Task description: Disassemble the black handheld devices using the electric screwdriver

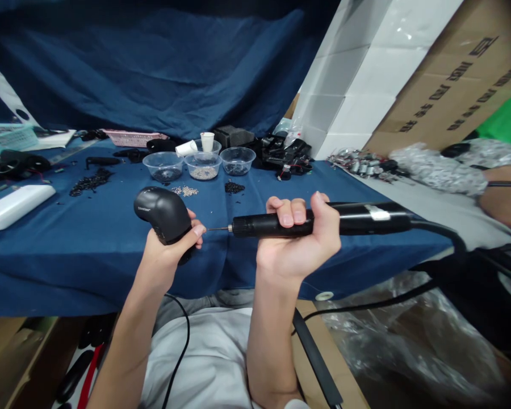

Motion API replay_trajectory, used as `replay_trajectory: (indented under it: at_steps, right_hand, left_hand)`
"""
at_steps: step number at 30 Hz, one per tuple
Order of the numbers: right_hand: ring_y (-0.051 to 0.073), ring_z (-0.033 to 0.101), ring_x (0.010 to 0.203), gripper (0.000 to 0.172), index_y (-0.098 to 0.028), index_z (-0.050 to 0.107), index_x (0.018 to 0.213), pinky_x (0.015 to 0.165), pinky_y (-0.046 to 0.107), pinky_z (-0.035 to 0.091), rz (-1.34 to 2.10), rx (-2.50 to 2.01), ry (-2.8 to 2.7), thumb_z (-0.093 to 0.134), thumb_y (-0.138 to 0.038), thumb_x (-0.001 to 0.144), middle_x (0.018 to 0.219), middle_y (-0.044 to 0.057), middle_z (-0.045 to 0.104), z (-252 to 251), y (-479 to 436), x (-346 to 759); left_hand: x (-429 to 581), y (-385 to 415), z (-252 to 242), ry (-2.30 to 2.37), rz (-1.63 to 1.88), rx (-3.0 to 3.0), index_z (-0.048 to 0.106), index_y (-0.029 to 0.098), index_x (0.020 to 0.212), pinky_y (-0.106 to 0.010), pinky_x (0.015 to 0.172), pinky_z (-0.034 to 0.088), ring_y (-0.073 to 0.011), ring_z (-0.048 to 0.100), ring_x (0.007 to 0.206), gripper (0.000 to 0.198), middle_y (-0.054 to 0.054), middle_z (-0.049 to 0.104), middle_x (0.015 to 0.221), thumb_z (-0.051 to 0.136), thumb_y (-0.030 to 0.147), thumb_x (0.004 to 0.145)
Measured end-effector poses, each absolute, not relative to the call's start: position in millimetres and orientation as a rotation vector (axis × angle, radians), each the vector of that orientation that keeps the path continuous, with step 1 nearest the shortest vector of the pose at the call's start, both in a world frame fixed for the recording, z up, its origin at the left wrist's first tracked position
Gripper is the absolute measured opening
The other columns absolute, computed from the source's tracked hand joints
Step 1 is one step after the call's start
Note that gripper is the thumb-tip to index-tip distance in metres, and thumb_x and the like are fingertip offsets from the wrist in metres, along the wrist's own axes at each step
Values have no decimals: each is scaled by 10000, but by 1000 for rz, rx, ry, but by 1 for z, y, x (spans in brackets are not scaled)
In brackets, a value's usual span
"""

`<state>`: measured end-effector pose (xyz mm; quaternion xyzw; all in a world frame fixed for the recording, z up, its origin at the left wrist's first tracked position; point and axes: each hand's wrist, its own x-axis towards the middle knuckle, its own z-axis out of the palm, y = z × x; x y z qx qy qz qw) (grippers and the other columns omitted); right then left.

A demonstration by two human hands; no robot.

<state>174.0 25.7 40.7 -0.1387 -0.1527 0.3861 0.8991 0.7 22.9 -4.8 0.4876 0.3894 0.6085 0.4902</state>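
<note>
My left hand point(170, 250) is closed around a black handheld device with a rounded head point(159, 207), tilted above the table's front edge. I cannot tell what kind of device it is. In my right hand point(300, 233) lies a black electric screwdriver point(366, 218), held level with a white patch on its body. Its thin bit point(217, 229) points left and reaches the device beside my left thumb; the exact contact point is hidden. A cord runs from the screwdriver's rear end off to the right.
Clear plastic bowls point(162, 166) holding small parts stand behind my hands, near little piles of screws point(185, 191) and black bits point(234, 187). Left lies a white device point(19, 206). Black parts point(285, 156) and boxes point(344, 108) stand behind right. Another person's arm point(505, 199) shows far right.
</note>
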Motion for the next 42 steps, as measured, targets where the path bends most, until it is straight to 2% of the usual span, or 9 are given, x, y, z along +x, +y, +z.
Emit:
replay_trajectory:
  at_steps: [9,25,30,36,42]
  right_hand:
    - [29,428,447,287,-243,505,855,670,216,564,796,-256,-294,789,-213,823,579,-155,384,40,25,177]
    - [33,401,452,315,-253,468,873,675,219,547,788,-295,-299,780,-249,828,610,-156,324,42,25,174]
    - [36,390,443,254,-253,481,875,665,229,532,740,-295,-314,732,-268,842,606,-150,324,40,25,172]
    - [34,400,431,202,-242,502,846,662,224,537,715,-190,-265,699,-197,861,560,-150,362,39,23,167]
    - [31,367,428,276,-243,428,810,655,232,518,685,-229,-255,701,-255,845,594,-139,265,39,21,165]
  left_hand:
    - [8,24,-6,905,1454,1154,730,200,1023,-296,703,586,-154,669,687,365,5,718,814,990,316,794]
    - [15,19,-8,961,1533,1111,718,199,1025,-301,700,582,-156,677,673,360,6,724,820,971,309,794]
    - [18,20,-11,989,1565,1104,725,206,1038,-288,721,575,-156,684,695,317,12,726,813,951,294,833]
    - [23,19,-8,950,1594,1074,720,214,1041,-301,747,565,-154,667,714,282,15,710,820,921,270,851]
    - [31,15,-5,935,1663,1018,708,230,1048,-308,771,566,-152,662,715,289,34,699,794,913,257,845]
